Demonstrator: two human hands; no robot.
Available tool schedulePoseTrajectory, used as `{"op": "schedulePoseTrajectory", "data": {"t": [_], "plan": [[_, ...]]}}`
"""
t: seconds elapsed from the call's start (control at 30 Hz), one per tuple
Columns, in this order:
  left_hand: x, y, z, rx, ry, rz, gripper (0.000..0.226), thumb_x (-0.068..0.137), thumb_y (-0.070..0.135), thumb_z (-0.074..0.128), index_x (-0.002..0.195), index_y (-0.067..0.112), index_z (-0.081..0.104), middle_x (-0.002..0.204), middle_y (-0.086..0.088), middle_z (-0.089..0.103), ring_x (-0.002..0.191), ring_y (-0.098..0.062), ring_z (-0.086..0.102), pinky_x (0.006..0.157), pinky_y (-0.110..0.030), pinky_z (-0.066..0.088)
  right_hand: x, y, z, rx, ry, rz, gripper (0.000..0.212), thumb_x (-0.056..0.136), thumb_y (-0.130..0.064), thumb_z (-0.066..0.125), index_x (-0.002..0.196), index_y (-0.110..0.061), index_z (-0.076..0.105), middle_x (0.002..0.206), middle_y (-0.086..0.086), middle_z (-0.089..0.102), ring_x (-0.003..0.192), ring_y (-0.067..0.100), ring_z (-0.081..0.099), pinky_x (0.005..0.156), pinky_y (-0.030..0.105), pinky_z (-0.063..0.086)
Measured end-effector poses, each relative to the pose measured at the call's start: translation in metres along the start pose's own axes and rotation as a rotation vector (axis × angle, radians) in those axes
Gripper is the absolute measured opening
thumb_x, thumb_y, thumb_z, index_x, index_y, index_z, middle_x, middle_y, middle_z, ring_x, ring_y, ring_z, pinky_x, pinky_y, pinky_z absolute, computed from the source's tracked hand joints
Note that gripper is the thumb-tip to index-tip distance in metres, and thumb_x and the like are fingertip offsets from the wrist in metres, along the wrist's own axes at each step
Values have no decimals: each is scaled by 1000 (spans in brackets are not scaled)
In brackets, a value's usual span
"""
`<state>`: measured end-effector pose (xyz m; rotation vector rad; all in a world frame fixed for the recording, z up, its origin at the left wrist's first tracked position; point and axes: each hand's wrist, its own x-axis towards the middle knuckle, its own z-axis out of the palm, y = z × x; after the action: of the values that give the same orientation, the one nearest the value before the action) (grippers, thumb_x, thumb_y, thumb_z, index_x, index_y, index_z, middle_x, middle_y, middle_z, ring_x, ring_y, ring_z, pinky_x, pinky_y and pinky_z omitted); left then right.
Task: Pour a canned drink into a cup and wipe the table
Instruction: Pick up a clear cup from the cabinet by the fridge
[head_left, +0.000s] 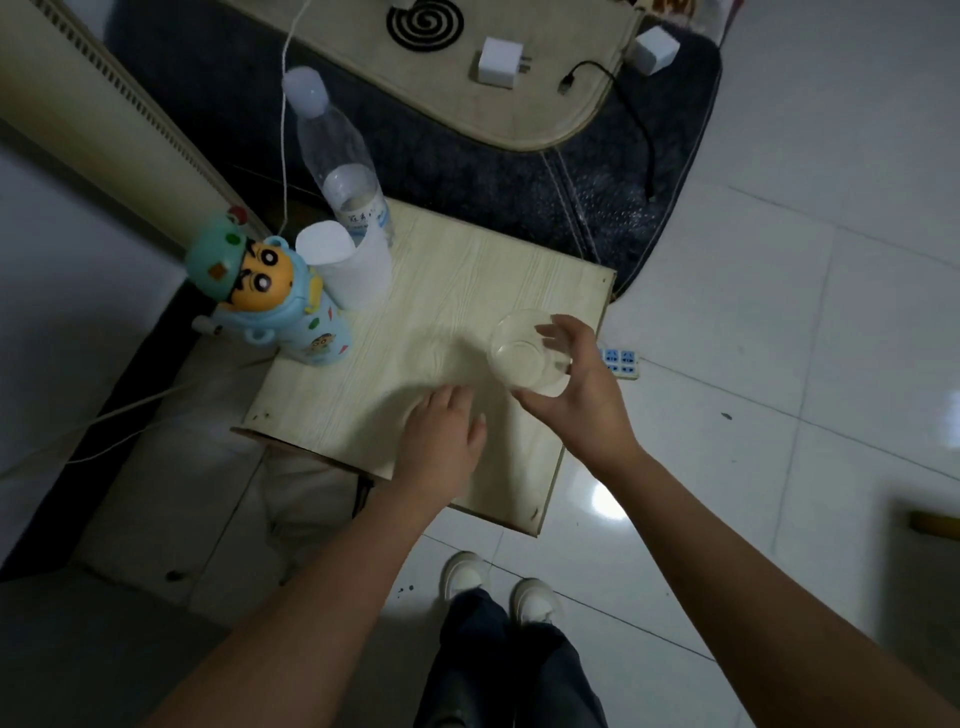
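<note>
1. Cartoon bottle (283, 306), 9 o'clock corner of the counter (467, 270): glossy plastic, pale blue body, round yellow face, green cap. Tilted look from the wide lens.
2. White paper roll (348, 267), just right of the cartoon bottle, about 10 o'clock: soft cylinder, matte, standing upright.
3. Clear water bottle (340, 156), 11 o'clock behind the paper roll: see-through plastic, white rounded cap, printed label low down, partly filled.
4. Counter: small square top, pale wood-grain laminate, smooth, dark screw spots at the corners.
5. Left hand (444, 434), 6 o'clock edge of the counter: palm down on the top, fingers (457, 397) loosely bent, holding nothing that shows.
6. Cup (527, 351), 3 o'clock side of the counter: clear, round, smooth-walled, upright; whether it touches the top or is lifted, cannot tell.
7. Right hand (576, 379), at the cup's right: fingers (553, 325) and thumb wrapped round the cup wall, clamped on it.
8. Power strip (621, 359), on the glossy white floor tile just past the right hand: white, blue sockets.
</note>
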<state>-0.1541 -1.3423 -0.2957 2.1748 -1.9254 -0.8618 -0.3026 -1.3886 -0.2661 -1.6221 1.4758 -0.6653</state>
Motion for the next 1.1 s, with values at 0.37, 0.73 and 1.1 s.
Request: {"op": "schedulePoseTrajectory", "data": {"t": [0.37,0.73,1.1], "plan": [[-37,119,-68,-1100,-229,-348,26,95,11,34,102,9,59,99,-12,67,89,-24,64,86,-35,49,-86,-52,-93,66,203,53,70,71,-24,78,128,-18,37,118,-15,48,106,1,49,88,12,42],[-118,232,-40,-1119,-573,-229,28,97,21,35,99,6,59,88,-11,68,80,-24,64,78,-32,51,-223,-45,-181,147,448,213,68,70,-27,78,125,-23,37,119,-12,51,99,-14,50,81,4,41],[-247,335,31,-901,-835,-81,34,97,23,34,86,7,62,87,-12,68,83,-26,65,84,-35,51,-405,-14,-245,108,712,371,70,71,-22,78,128,-19,37,121,-11,51,106,0,50,87,13,43]]}}
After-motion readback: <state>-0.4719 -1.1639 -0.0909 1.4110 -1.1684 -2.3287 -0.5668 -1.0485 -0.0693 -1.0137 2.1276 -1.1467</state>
